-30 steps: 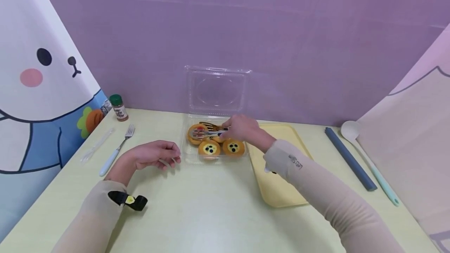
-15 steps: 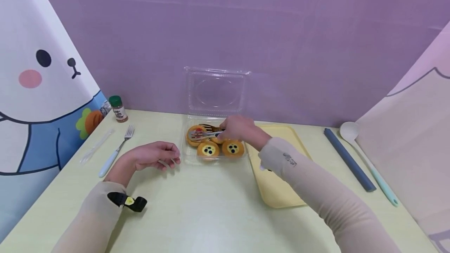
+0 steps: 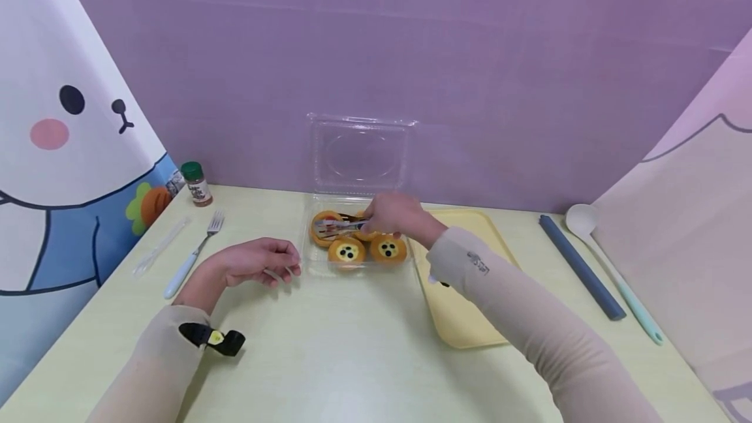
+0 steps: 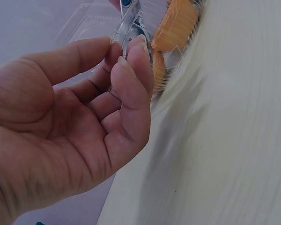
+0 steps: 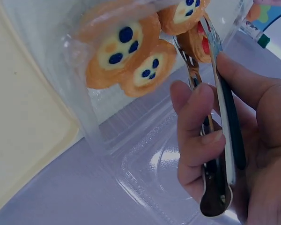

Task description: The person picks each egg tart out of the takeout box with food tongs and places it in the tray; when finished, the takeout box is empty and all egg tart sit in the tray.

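Note:
An open clear plastic clamshell container (image 3: pixel 360 155) holds several round golden tarts, two at the front (image 3: pixel 346 251) with dark berries on a pale yellow filling. My left hand (image 3: pixel 258 261) is at the container's left edge, its thumb and fingertips pinching the clear rim in the left wrist view. With my right hand (image 3: pixel 395 214) I grip metal tongs (image 5: pixel 225 112) with dark handle grips, reaching in from the right. The tong ends are at the back-left tart (image 3: pixel 325 228), which has a red topping; fingers and tongs partly hide the back tarts.
A pale yellow tray (image 3: pixel 464 305) lies right of the container, under the right forearm. Farther right are a dark blue bar (image 3: pixel 581 266) and a long-handled spoon (image 3: pixel 611 266). At left are a fork (image 3: pixel 196 250), a clear plastic-wrapped utensil (image 3: pixel 161 247) and a green-capped jar (image 3: pixel 196 185).
My right hand has shifted slightly left with the tongs, drawing their ends onto the back-left tart. The left hand stays at the container's edge.

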The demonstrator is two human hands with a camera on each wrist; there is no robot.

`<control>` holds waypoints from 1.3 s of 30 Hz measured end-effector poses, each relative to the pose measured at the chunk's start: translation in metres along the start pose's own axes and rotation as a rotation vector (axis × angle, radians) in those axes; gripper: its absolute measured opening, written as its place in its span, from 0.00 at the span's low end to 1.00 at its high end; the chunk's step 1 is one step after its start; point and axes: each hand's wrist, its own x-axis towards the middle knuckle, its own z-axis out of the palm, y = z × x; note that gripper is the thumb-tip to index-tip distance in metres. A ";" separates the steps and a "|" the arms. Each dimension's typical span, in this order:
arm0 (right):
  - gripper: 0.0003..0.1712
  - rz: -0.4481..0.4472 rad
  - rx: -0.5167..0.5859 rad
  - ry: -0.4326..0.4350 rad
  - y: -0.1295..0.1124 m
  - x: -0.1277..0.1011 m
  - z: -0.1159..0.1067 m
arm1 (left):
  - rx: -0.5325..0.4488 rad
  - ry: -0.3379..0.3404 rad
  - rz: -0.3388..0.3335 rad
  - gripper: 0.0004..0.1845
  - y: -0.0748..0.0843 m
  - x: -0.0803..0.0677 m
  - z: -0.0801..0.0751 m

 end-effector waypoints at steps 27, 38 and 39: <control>0.22 -0.049 0.055 0.124 0.021 0.000 0.022 | 0.008 0.000 0.014 0.09 0.000 -0.001 0.000; 0.22 -0.045 0.103 0.153 0.029 0.000 0.028 | 0.010 0.008 0.010 0.10 -0.001 -0.001 -0.001; 0.22 -0.047 0.103 0.159 0.029 0.000 0.029 | 0.010 0.009 0.010 0.10 -0.001 -0.001 -0.001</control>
